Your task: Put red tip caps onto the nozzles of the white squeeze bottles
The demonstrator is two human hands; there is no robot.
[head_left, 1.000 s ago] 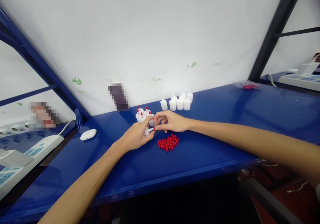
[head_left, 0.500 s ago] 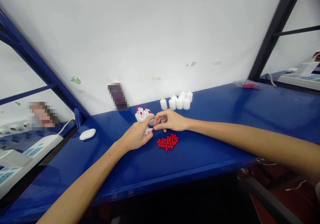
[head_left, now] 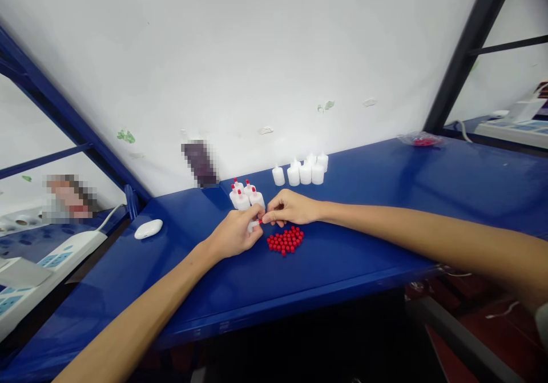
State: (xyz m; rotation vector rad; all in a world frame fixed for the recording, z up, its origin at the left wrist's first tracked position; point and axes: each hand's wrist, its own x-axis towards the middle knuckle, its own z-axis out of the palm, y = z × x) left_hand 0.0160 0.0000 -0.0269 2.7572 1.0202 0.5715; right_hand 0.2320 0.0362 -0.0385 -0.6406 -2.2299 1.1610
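Note:
My left hand [head_left: 238, 232] is closed around a small white bottle [head_left: 253, 226], mostly hidden by the fingers, its nozzle tilted to the right. At the nozzle's tip sits a red cap [head_left: 260, 221], pinched between the thumb and forefinger of my right hand [head_left: 290, 206]. Just beyond my left hand stand several white bottles with red caps [head_left: 242, 201] on their nozzles. Many loose red caps [head_left: 283, 241] lie in a cluster below my right hand. Farther back, a group of white bottles without caps [head_left: 305, 173] stands upright near the wall.
A white oval case [head_left: 148, 229] lies on the blue table [head_left: 363, 240] at the left. Beside the table runs a white power strip [head_left: 55, 257]. A blurred dark object [head_left: 200, 163] leans on the wall. At the back right is a clear bag with red contents [head_left: 422, 139].
My right hand's fingers have shifted slightly around the red cap at the nozzle. The whole view has moved a little; the bottles and loose caps stay in place.

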